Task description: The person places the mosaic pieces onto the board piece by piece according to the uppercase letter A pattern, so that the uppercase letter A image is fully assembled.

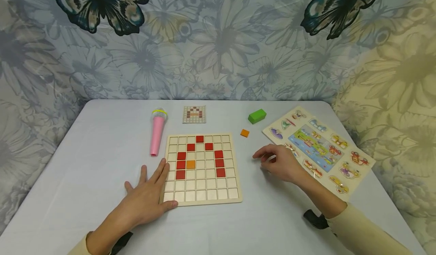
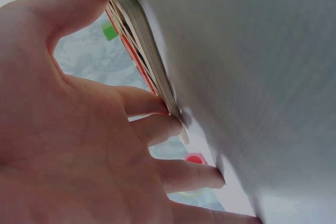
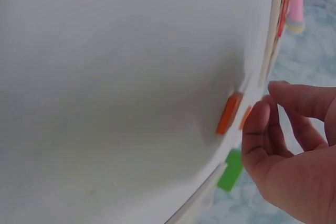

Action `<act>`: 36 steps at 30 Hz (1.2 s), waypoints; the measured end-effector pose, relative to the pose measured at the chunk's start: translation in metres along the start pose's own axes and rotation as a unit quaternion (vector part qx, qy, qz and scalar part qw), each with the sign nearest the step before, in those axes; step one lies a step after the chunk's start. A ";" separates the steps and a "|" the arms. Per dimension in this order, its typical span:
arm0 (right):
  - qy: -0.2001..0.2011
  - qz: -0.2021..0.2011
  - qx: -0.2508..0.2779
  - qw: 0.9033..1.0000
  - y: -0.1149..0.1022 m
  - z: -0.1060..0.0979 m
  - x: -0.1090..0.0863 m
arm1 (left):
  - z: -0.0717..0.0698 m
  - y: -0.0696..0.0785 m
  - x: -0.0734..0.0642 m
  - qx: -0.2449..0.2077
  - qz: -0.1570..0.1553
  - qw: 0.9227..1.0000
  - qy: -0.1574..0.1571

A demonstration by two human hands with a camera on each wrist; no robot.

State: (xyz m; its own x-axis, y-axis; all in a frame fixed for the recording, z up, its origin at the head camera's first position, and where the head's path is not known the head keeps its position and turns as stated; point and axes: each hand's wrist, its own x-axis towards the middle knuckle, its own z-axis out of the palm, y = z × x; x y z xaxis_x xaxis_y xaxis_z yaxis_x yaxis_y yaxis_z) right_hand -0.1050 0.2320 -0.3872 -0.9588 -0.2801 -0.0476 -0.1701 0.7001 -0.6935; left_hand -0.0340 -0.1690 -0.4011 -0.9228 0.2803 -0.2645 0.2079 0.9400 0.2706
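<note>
A square wooden grid board (image 1: pixel 202 203) lies mid-table, with several red tiles (image 1: pixel 181 164) and one orange tile (image 1: pixel 190 164) in its cells. My left hand (image 1: pixel 144 200) lies with straight, spread fingers at its left edge, the thumb on the near left corner. To the right of the board, my right hand (image 1: pixel 277 162) hovers over the table with loosely bent fingers, and nothing shows between them. An orange piece (image 1: pixel 244 133) lies beyond its fingertips. In the right wrist view, an orange tile (image 3: pixel 229 114) lies close by the fingers, with another orange piece (image 3: pixel 246 117) behind it.
Behind the board lies a small pattern card (image 1: pixel 194 114). At its upper left is a pink toy microphone (image 1: pixel 157 136). A green block (image 1: pixel 257 116) sits at the back right. A picture puzzle board (image 1: pixel 361 175) lies slanted at the right, partly under the right forearm.
</note>
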 end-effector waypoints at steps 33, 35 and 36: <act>-0.011 0.005 -0.061 0.998 0.024 -0.010 -0.012 | 0.001 -0.001 0.000 0.003 0.002 1.000 0.000; -0.012 0.008 -0.059 0.998 0.023 -0.010 -0.012 | 0.001 -0.001 0.000 0.004 0.002 1.000 -0.001; -0.013 0.009 -0.057 0.998 0.022 -0.009 -0.012 | 0.001 0.000 -0.001 0.005 0.002 1.000 -0.001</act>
State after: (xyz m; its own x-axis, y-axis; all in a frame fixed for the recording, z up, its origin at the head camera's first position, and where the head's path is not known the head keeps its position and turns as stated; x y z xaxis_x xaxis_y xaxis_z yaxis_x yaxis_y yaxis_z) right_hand -0.0998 0.2570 -0.3953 -0.9561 -0.2821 -0.0795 -0.1781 0.7747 -0.6067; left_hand -0.0332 -0.1695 -0.4018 -0.9213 0.2846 -0.2651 0.2149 0.9406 0.2627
